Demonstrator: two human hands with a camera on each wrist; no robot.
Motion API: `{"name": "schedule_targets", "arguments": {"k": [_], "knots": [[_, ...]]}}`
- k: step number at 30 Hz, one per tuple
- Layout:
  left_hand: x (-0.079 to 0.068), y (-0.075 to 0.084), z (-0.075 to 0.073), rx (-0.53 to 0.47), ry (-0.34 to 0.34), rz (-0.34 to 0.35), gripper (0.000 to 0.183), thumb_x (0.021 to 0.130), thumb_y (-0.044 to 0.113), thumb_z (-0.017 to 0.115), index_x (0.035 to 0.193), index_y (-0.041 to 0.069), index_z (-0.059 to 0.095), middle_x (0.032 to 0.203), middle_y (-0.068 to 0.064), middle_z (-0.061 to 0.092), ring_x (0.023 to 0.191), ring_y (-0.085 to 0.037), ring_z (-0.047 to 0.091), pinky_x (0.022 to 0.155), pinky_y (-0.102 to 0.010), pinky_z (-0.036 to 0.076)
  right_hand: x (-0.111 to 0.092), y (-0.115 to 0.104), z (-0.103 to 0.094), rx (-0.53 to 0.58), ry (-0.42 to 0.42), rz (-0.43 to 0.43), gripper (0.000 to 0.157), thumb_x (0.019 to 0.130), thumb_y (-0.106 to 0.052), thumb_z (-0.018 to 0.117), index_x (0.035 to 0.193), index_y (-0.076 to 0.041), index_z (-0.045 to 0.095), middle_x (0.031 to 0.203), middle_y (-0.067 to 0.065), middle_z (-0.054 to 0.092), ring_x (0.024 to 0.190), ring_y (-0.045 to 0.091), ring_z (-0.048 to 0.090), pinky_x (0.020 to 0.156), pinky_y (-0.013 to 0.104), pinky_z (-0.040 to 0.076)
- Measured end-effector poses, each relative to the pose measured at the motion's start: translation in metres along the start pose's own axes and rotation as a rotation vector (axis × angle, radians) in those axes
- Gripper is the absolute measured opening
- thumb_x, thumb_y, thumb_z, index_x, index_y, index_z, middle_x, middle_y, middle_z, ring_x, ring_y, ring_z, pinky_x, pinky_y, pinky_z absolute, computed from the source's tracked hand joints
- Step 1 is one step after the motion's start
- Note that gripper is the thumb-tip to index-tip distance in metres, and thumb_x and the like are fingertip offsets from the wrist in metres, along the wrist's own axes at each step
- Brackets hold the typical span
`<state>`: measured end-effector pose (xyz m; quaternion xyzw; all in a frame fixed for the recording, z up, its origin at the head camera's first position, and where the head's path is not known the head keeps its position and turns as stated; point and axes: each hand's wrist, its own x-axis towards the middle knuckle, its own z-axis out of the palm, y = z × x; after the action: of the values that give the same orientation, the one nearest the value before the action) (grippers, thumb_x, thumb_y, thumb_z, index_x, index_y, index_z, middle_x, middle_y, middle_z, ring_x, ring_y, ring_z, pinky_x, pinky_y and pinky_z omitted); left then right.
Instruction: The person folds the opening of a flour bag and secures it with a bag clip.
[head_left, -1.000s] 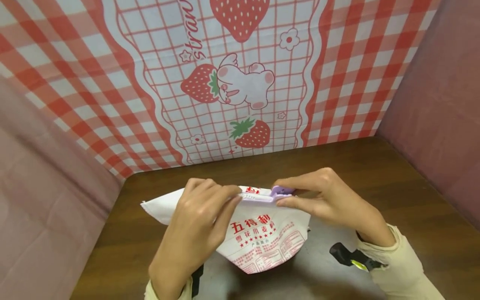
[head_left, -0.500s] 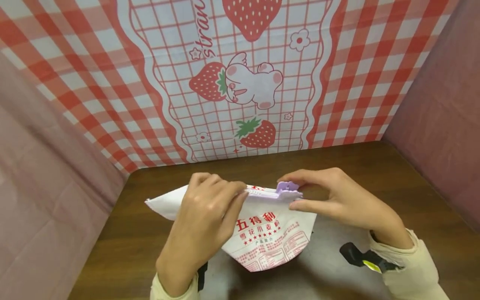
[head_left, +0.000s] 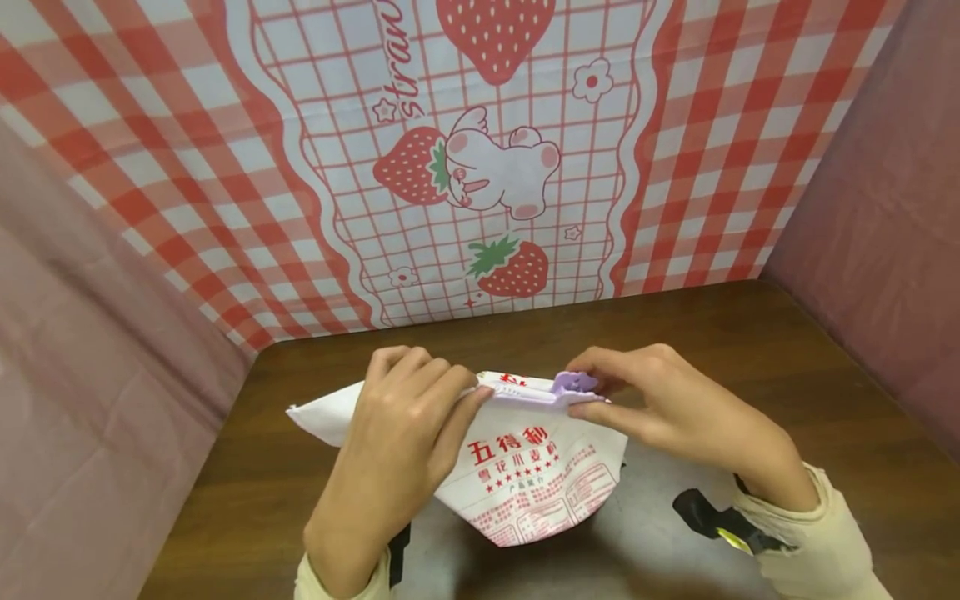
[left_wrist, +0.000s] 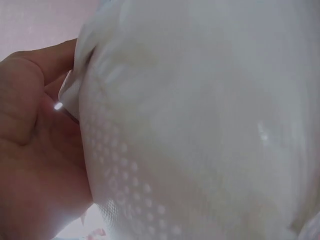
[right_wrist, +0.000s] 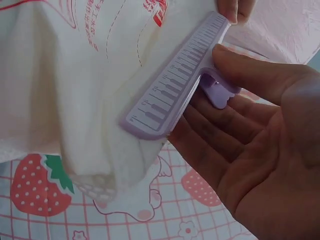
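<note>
A white flour bag [head_left: 517, 475] with red print hangs between my hands, over the table. A long purple bag clip [head_left: 525, 395] lies across its folded top, with its lobed handle at the right. My left hand [head_left: 405, 425] pinches the bag top at the clip's left end. With thumb and fingers, my right hand [head_left: 675, 400] pinches the clip's handle end. Scale marks run along the clip's bar in the right wrist view, where the right thumb [right_wrist: 245, 65] presses beside the handle. Pale bag material fills most of the left wrist view, hiding the left fingertips.
The brown wooden table [head_left: 240, 467] has a grey area [head_left: 652, 542] under the bag. A red-and-white strawberry cloth [head_left: 480, 167] hangs at the back. Pink cloth walls [head_left: 885, 225] stand at both sides.
In the head view, the hands and bag shift slightly right, then partly back left, along with the background. More of the clip's handle shows past my right fingers than one second ago.
</note>
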<state>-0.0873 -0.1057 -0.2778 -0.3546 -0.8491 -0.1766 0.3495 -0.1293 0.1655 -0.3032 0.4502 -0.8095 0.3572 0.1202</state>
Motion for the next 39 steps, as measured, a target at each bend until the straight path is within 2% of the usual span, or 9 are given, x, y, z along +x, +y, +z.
{"name": "schedule_targets", "arguments": {"k": [5,13,19,26,29,34,39], "knots": [[0.002,0.001,0.003,0.015,0.012,0.013,0.016,0.097,0.018,0.065,0.084,0.009,0.065,0.073,0.002,0.062,0.073,-0.017,0.053,0.086,-0.04,0.042,-0.001,0.003,-0.001,0.034,0.013,-0.028,0.029,0.086,-0.005,0.077,0.113,-0.012,0.07,0.097,-0.011,0.071,0.078,0.003,0.067,0.067,0.017,0.054],[0.001,0.0,0.004,0.071,0.03,0.014,0.015,0.097,0.016,0.063,0.086,0.007,0.067,0.073,0.0,0.062,0.073,-0.02,0.053,0.088,-0.042,0.043,0.002,0.015,0.006,0.158,0.02,0.072,0.028,0.087,-0.009,0.076,0.115,-0.008,0.073,0.098,-0.007,0.073,0.077,0.006,0.067,0.06,0.024,0.056],[0.002,0.001,0.006,0.065,0.059,0.025,0.014,0.096,0.016,0.065,0.085,0.008,0.067,0.073,0.0,0.063,0.072,-0.019,0.054,0.088,-0.041,0.043,0.0,0.015,0.001,0.153,0.016,0.059,0.028,0.087,-0.008,0.077,0.115,-0.008,0.073,0.099,-0.006,0.073,0.078,0.007,0.068,0.061,0.025,0.057],[0.004,0.003,0.006,0.049,0.058,0.032,0.017,0.097,0.02,0.064,0.084,0.009,0.067,0.073,0.001,0.063,0.072,-0.018,0.054,0.089,-0.04,0.044,0.0,0.01,-0.004,0.101,-0.048,-0.038,0.024,0.09,-0.005,0.072,0.11,-0.016,0.065,0.096,-0.009,0.07,0.08,0.006,0.068,0.068,0.02,0.055],[0.004,0.003,0.006,0.048,0.059,0.034,0.018,0.097,0.02,0.064,0.084,0.009,0.066,0.072,0.001,0.062,0.072,-0.018,0.054,0.088,-0.04,0.044,0.0,0.009,-0.004,0.077,-0.049,-0.062,0.025,0.09,-0.005,0.072,0.109,-0.018,0.062,0.095,-0.01,0.069,0.079,0.005,0.066,0.068,0.018,0.053],[0.006,0.001,0.007,0.058,0.063,0.02,0.017,0.098,0.019,0.063,0.085,0.009,0.068,0.076,0.001,0.065,0.073,-0.018,0.055,0.089,-0.04,0.043,0.001,0.008,-0.003,0.046,-0.022,-0.044,0.025,0.091,-0.005,0.071,0.113,-0.017,0.064,0.096,-0.009,0.069,0.079,0.005,0.066,0.068,0.018,0.053],[0.005,0.0,0.007,0.028,0.076,0.023,0.016,0.097,0.018,0.064,0.086,0.009,0.069,0.077,0.001,0.067,0.073,-0.018,0.055,0.088,-0.04,0.043,-0.001,0.011,-0.005,0.117,-0.01,0.0,0.028,0.09,-0.005,0.072,0.117,-0.011,0.069,0.098,-0.008,0.071,0.078,0.006,0.066,0.064,0.021,0.055]]}}
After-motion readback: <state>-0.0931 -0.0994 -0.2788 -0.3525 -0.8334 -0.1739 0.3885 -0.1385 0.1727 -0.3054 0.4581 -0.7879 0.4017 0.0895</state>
